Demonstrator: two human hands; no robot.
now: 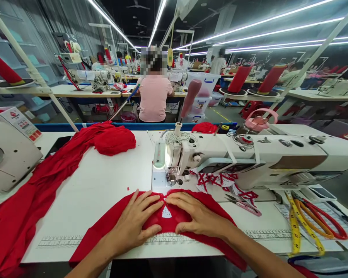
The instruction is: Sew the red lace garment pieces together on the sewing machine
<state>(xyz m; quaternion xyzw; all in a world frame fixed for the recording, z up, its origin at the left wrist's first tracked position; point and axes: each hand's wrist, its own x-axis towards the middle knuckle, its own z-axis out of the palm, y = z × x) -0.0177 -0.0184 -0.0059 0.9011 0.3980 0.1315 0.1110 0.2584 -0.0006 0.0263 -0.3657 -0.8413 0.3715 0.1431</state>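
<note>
A piece of red fabric (104,226) lies across the front of the white sewing table, over part of a printed ruler strip. My left hand (136,218) rests on its left half, fingers spread and stretched out. On the right half lies my right hand (195,214), fingers extended flat on the cloth. Between my fingertips shows a small white dotted triangular patch (166,212) at the middle of the fabric. Just beyond the cloth's far edge are the needle plate (159,178) and presser foot (171,178) of the sewing machine (214,154).
A long heap of red cloth (60,166) runs down the left. Thread snips (243,204), red-and-white pieces (217,179), yellow measuring tape (295,227) and orange-handled scissors (313,216) lie at right. A person in a pink shirt (152,96) sits ahead.
</note>
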